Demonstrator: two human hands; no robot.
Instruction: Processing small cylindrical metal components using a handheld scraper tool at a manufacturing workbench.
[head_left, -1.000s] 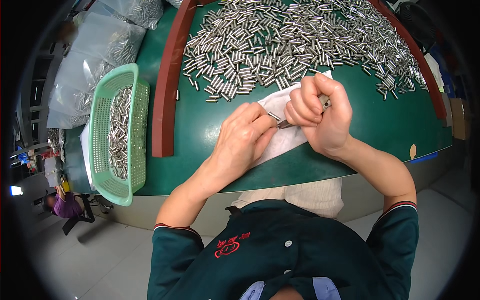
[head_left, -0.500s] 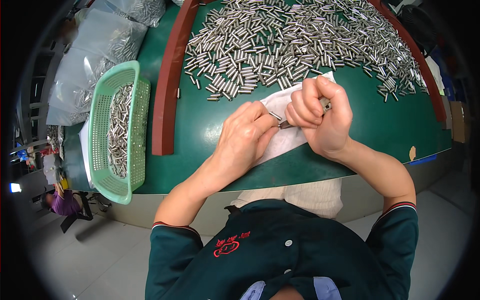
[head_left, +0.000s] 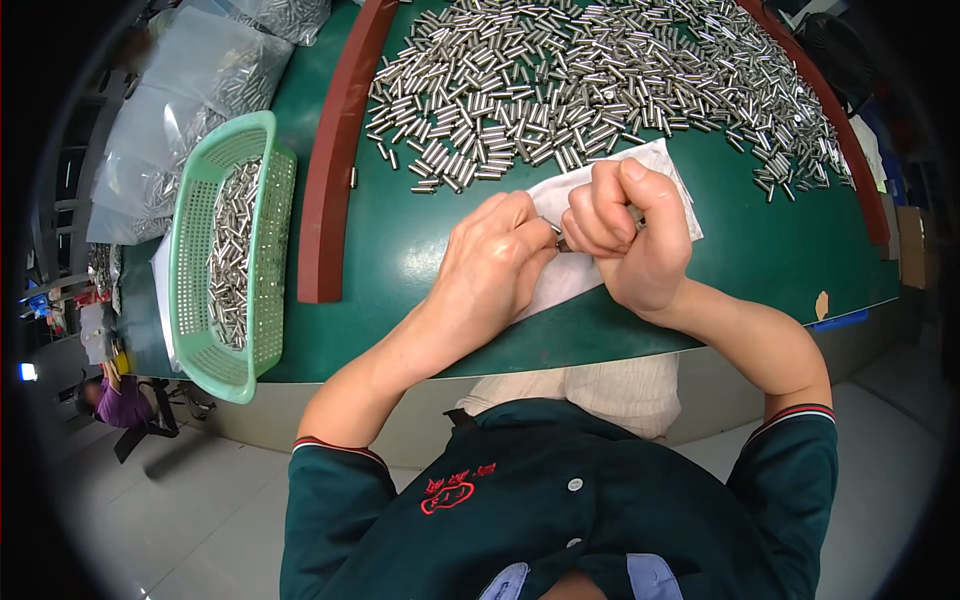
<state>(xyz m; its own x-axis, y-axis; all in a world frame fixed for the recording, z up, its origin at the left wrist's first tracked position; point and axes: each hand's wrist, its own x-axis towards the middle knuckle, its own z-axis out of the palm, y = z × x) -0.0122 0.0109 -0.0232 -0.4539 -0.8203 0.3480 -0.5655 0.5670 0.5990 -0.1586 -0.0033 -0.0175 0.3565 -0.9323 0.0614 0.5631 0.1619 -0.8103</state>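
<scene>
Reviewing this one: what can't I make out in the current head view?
All in the head view:
- Right hand: its curled fingers hide the grip of the dark metal tool.
- Left hand: its own back hides what the thumb presses on.
- White cloth: middle covered by both hands.
- Metal pin pile: far side cut off by the top edge.
- Person in purple: handwork too small.

The left hand [head_left: 490, 260] pinches a metal pin [head_left: 551, 225]; the right hand [head_left: 628, 232] grips a tool [head_left: 565, 246] above white cloth [head_left: 562, 286].
</scene>
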